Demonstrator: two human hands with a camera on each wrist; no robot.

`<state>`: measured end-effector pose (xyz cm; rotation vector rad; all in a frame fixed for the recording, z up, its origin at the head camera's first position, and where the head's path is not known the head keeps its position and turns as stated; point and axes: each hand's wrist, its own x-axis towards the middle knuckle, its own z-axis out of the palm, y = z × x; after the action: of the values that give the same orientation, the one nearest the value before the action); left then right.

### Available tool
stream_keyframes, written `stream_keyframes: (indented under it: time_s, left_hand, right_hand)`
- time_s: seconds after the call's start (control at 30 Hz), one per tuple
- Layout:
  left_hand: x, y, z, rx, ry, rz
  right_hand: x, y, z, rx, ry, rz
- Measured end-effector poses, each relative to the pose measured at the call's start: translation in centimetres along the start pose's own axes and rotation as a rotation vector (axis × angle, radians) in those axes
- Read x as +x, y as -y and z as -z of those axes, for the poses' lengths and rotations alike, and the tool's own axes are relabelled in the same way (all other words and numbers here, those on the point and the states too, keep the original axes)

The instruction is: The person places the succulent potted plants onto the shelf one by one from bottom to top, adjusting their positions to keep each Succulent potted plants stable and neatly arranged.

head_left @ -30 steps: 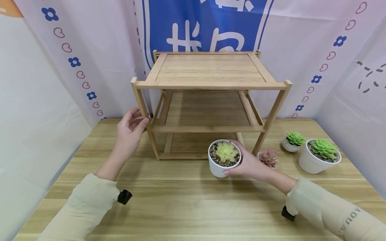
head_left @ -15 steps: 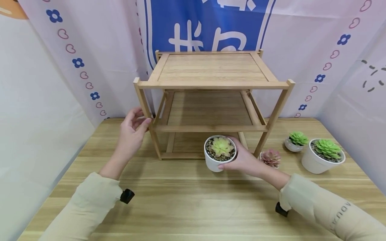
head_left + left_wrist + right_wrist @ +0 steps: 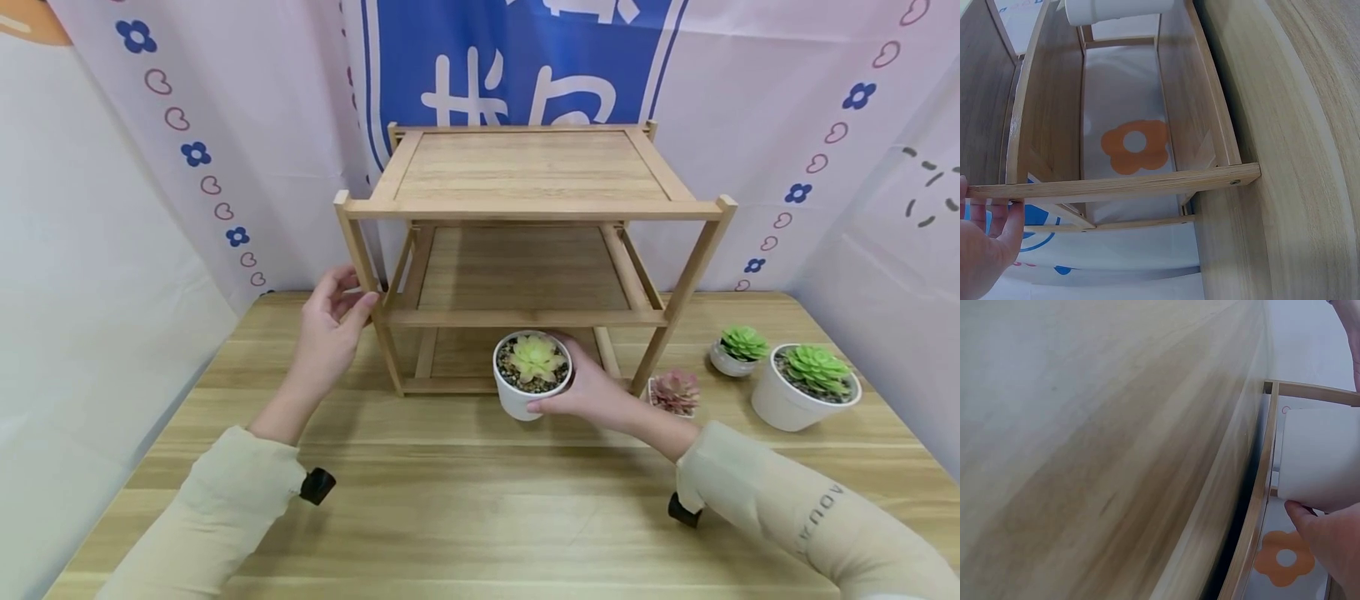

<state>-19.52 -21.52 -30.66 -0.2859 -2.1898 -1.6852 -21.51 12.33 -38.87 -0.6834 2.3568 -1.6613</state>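
My right hand [image 3: 592, 387] grips a white pot [image 3: 517, 402] from its right side, thumb at the front. A pale yellow-green succulent [image 3: 536, 357] sits in it among pebbles. The pot is in front of the lower part of a three-tier wooden shelf [image 3: 532, 167]; in the right wrist view the white pot [image 3: 1322, 456] appears close to the shelf's frame. My left hand [image 3: 330, 321] holds the shelf's front left post [image 3: 358, 250], thumb in front and fingers behind. In the left wrist view the fingers [image 3: 1013, 228] wrap that post near the middle tier.
Right of the shelf stand a small red succulent [image 3: 675, 392], a small green succulent [image 3: 742, 343] and a larger white pot [image 3: 795, 404] with a green succulent. Printed cloth [image 3: 285, 100] hangs behind the wooden table [image 3: 465, 517].
My right hand has carried the potted succulent left and slightly toward the shelf. My left hand keeps its hold on the post; the head view has shifted a little.
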Motion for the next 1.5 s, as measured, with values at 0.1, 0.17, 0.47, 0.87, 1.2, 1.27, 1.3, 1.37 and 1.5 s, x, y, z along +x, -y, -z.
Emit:
stream_keyframes:
  time_s: [0.1,0.17,0.47,0.87,1.2,1.27,1.3,1.37,1.5]
  left_hand:
    - [0.0,0.0,0.0,0.0,0.003,0.006]
    - [0.1,0.0,0.0,0.0,0.003,0.009]
    - [0.1,0.2,0.1,0.009,-0.01,-0.016]
    - [0.1,0.1,0.2,0.01,0.005,-0.004]
    - [0.1,0.0,0.2,0.004,0.021,0.004]
    - [0.1,0.0,0.2,0.0,0.022,0.006]
    - [0.1,0.0,0.2,0.0,0.023,0.006]
    - [0.1,0.0,0.2,0.001,0.024,0.01]
    - [0.2,0.1,0.3,0.002,0.027,0.016]
  right_hand:
    - [0.3,0.1,-0.3,0.015,0.007,-0.008]
    - [0.4,0.1,-0.4,0.008,0.009,-0.004]
    - [1.1,0.3,-1.0,0.01,0.018,0.018]
    - [2.1,0.4,-2.1,0.06,0.027,0.056]
    - [2.7,0.2,-3.0,0.048,0.016,0.024]
    - [2.9,0.3,-3.1,0.042,0.01,0.012]
    - [2.9,0.3,-3.1,0.04,0.008,0.006]
    - [3.1,0.4,-3.3,0.033,0.002,-0.005]
    - [3.5,0.5,-3.6,0.028,-0.001,-0.022]
